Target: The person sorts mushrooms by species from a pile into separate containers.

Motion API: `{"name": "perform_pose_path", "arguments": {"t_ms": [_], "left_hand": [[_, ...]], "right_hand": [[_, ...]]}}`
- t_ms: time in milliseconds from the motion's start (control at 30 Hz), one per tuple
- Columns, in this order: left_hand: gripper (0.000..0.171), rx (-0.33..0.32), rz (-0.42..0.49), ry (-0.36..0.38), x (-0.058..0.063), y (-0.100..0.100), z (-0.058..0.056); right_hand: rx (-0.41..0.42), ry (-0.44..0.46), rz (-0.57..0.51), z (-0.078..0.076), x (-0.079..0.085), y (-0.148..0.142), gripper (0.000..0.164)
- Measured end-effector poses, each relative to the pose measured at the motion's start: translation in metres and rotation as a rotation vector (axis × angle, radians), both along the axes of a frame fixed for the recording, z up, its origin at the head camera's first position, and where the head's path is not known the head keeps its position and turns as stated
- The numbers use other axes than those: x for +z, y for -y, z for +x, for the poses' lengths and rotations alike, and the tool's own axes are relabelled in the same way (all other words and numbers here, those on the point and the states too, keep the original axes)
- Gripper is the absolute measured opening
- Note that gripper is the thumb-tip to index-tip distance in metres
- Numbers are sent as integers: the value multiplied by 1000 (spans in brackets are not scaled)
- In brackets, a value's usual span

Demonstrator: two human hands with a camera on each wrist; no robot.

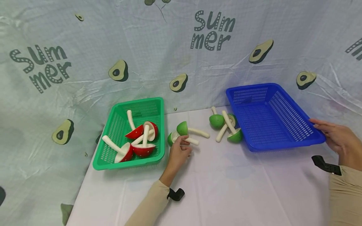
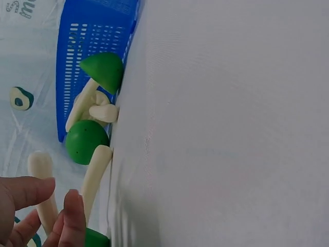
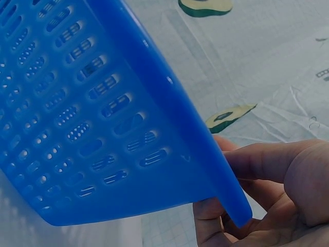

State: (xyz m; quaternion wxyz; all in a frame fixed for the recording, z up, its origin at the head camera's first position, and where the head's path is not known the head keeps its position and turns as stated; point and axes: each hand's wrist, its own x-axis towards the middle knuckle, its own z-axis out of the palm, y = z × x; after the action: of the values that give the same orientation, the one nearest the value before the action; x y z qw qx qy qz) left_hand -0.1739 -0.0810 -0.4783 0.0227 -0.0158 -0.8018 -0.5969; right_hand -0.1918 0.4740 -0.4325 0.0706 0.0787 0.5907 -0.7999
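Note:
My left hand (image 1: 178, 152) pinches the pale stem of a toy mushroom with a green cap (image 1: 171, 138), beside the green basket's right wall. In the left wrist view, thumb and fingers lie around that stem (image 2: 41, 167). A second green mushroom (image 1: 182, 128) lies just behind it. With thumb and fingers, my right hand (image 1: 340, 138) grips the rim of the blue basket (image 1: 285, 145) near its front right corner; the right wrist view shows the fingers at this rim (image 3: 205, 134). No mushrooms show inside the blue basket.
Several green mushrooms (image 1: 235, 135) lie in a cluster against the blue basket's left side. The green basket (image 1: 127, 164) on the left holds several red-capped mushrooms (image 1: 144, 151). Behind the white tabletop (image 1: 226, 188) hangs a cloth printed with avocados (image 1: 178, 83).

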Motion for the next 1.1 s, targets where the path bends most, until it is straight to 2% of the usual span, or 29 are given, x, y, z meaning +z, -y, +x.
{"name": "perform_pose_path", "arguments": {"t_ms": [167,333,633,767,933,1000,1100], "left_hand": [[40,33,-77,-52,6,-1,7],[36,-29,-123,-105,14,-2,12],[40,-225,33,-82,28,-5,17],[31,-280,123,-85,31,-7,18],[24,-247,159,-5,32,-9,16],[26,-237,190,65,32,-10,15],[30,-236,294,188,31,-10,13]], "right_hand": [[-16,-1,3,1,1,-1,30],[-23,18,16,0,1,-1,30],[-29,7,-1,0,0,-2,29],[-17,1,-12,1,0,-1,31],[-23,16,-9,2,2,0,31],[-25,20,-3,2,2,0,30],[-18,10,-6,2,2,0,31]]}}
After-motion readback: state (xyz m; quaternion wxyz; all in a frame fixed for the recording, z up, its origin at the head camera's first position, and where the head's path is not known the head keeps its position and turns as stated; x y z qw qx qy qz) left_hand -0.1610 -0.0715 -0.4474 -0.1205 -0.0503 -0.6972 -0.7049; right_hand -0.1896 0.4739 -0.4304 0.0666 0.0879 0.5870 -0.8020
